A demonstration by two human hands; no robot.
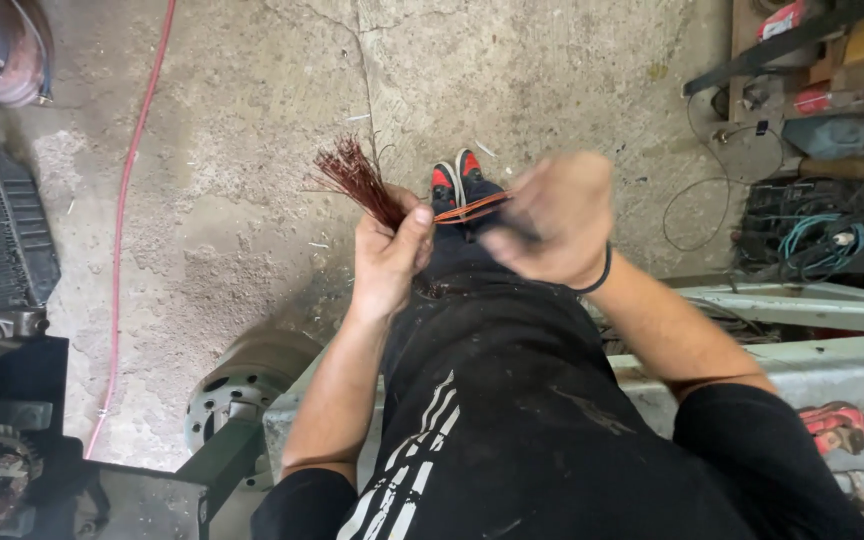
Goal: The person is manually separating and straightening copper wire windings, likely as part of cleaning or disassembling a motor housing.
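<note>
Copper wire bundle [357,180] clamped in left hand [387,260], fingers curled tight round its base, frayed red-brown ends fanning up-left over concrete floor [252,150]. Right hand [552,215] motion-blurred, fingers closed on orange strand [467,208] stretched across from bundle. Best judged: keep left grip firm near root, pull strand taut and level, wrap close to fist, avoid splaying loose ends. Red hose [127,200] well apart, left.
</note>
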